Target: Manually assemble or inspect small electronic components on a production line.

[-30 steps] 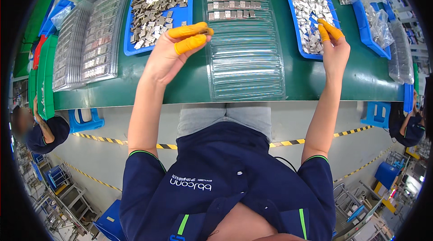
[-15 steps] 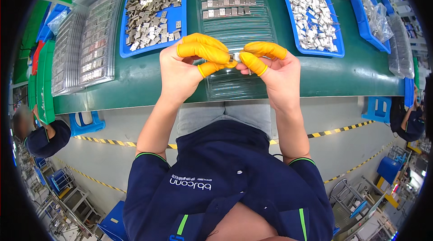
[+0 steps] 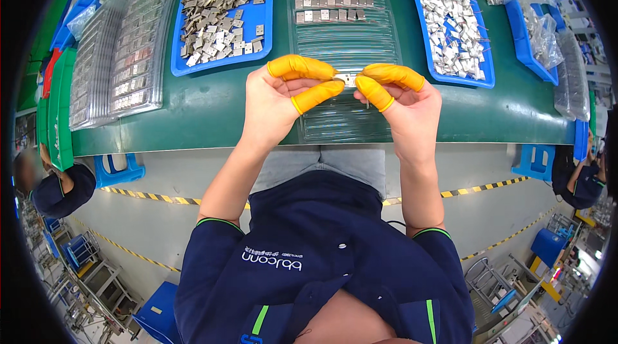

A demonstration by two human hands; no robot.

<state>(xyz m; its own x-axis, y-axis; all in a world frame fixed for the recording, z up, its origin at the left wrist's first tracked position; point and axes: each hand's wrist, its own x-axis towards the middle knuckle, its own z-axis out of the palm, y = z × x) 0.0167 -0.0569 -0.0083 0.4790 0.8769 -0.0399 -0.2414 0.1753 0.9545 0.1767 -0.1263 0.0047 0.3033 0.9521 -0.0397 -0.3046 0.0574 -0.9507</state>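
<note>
One connector (image 3: 349,79) is pinched at both ends: my left hand (image 3: 270,106) grips its left side, my right hand (image 3: 413,112) its right, thumb and finger on each, tipped with yellow cots (image 3: 315,97). The fingertips hide part of it. I judge it light, stiff and slick — too small for a whole-hand hold, so the side edges suit a gentle tip pinch. It's over the clear tray (image 3: 341,35), whose far rows hold metal pieces (image 3: 331,1). Farther out: a blue tray (image 3: 254,12) of shells (image 3: 215,3) leftward, another blue tray (image 3: 463,81) of white pieces (image 3: 450,28) rightward.
</note>
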